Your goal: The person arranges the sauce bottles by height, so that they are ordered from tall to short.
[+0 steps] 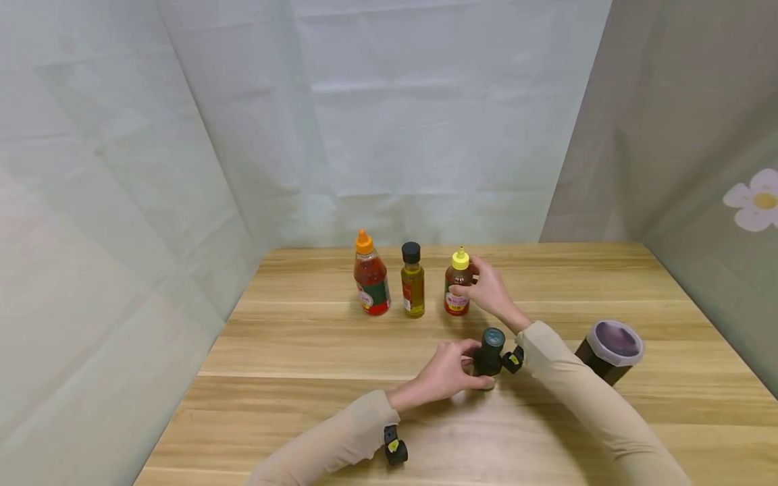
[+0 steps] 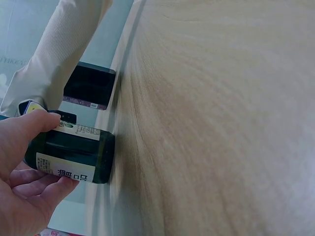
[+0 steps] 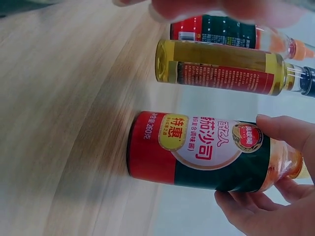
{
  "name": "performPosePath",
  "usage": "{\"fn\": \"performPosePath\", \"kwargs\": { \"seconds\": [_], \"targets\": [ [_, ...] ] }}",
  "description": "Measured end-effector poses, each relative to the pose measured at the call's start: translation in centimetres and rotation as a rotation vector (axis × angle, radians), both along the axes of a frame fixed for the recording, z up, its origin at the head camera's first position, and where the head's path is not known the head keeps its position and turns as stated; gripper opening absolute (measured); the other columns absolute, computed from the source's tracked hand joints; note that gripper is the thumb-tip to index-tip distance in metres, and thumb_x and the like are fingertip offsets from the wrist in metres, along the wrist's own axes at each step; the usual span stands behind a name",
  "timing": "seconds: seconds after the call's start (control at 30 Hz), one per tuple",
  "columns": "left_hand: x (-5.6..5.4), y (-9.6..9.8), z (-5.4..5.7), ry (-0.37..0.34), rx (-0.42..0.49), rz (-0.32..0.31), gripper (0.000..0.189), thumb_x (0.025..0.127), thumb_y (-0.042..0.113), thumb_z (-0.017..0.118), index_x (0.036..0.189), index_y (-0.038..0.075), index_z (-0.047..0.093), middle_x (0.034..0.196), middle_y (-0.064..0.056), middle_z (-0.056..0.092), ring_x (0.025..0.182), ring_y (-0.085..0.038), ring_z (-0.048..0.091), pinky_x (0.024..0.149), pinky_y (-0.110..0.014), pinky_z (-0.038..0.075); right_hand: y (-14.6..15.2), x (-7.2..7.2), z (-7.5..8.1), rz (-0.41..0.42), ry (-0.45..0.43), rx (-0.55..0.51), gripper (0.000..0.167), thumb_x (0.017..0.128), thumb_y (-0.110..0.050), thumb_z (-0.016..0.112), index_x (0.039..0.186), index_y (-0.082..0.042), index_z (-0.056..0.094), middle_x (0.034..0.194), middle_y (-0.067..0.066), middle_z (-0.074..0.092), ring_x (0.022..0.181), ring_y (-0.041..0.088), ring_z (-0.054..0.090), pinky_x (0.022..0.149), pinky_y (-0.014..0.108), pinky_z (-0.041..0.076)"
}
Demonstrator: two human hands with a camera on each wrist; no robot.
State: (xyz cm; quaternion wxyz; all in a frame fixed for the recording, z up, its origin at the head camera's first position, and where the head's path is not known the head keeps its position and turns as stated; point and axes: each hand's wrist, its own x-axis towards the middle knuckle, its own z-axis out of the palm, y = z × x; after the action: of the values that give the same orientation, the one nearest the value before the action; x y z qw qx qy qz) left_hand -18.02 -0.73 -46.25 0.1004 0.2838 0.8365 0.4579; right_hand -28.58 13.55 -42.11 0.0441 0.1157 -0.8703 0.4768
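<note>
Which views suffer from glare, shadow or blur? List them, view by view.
Head: soft shadow beside the right sleeve, pale sheen on the table toward the front; left wrist: whitish glare washing out the table's grain at the right; right wrist: fingers blurred along the top edge, while the yellow-capped bottle looks crisp.

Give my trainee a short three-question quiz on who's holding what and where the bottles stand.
1. Which hand holds the yellow-capped bottle?
2. True or false: the left hand holds the dark green bottle.
3. In the head view, where does the bottle of golden liquid stand?
A) Between the orange-capped bottle and the yellow-capped bottle
B) Right of the yellow-capped bottle
C) Nearest the wearer

Key: 1. The right hand. 2. True. 3. A.
</note>
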Motion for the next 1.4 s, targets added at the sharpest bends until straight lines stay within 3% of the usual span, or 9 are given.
{"fn": "performPosePath", "kwargs": {
  "seconds": [0.7, 0.93, 1.23, 1.4],
  "targets": [
    [0.0, 0.1, 0.0, 0.010, -0.005, 0.005, 0.050, 0.077, 0.023, 0.082, 0.120, 0.004, 0.063, 0.118, -0.009, 0.068, 0.106, -0.014, 0.066, 0.086, -0.015, 0.054, 0.0, 0.0, 0.3, 0.029, -0.033, 0.003, 0.066, 0.083, -0.010, 0.075, 0.140, -0.003, 0.041, 0.135, 0.022, 0.053, 0.126, 0.042, 0.051, 0.100, 0.057, 0.048],
    [0.0, 0.0, 0.0, 0.007, -0.017, 0.007, 0.050, 0.078, 0.022, 0.082, 0.120, 0.004, 0.062, 0.119, -0.010, 0.068, 0.107, -0.015, 0.067, 0.086, -0.016, 0.055, 0.3, 0.3, 0.9, 0.027, -0.070, -0.012, 0.078, 0.084, -0.013, 0.074, 0.148, -0.004, 0.031, 0.142, 0.024, 0.046, 0.129, 0.043, 0.047, 0.102, 0.058, 0.046],
    [-0.2, 0.1, -0.1, 0.002, -0.003, 0.002, 0.051, 0.078, 0.021, 0.082, 0.121, 0.004, 0.062, 0.119, -0.010, 0.068, 0.103, -0.015, 0.068, 0.086, -0.016, 0.054, 1.7, 1.2, 1.9, 0.061, -0.024, -0.071, 0.073, 0.085, -0.013, 0.074, 0.145, -0.006, 0.035, 0.145, 0.026, 0.042, 0.132, 0.044, 0.041, 0.108, 0.058, 0.040],
    [-0.2, 0.1, -0.2, -0.004, -0.005, 0.004, 0.052, 0.078, 0.021, 0.081, 0.123, 0.003, 0.061, 0.121, -0.011, 0.067, 0.103, -0.016, 0.068, 0.087, -0.016, 0.055, 2.8, 2.1, 2.4, 0.038, -0.020, -0.105, 0.068, 0.088, -0.011, 0.071, 0.145, -0.005, 0.034, 0.145, 0.028, 0.039, 0.133, 0.044, 0.039, 0.108, 0.059, 0.039]
  ]
}}
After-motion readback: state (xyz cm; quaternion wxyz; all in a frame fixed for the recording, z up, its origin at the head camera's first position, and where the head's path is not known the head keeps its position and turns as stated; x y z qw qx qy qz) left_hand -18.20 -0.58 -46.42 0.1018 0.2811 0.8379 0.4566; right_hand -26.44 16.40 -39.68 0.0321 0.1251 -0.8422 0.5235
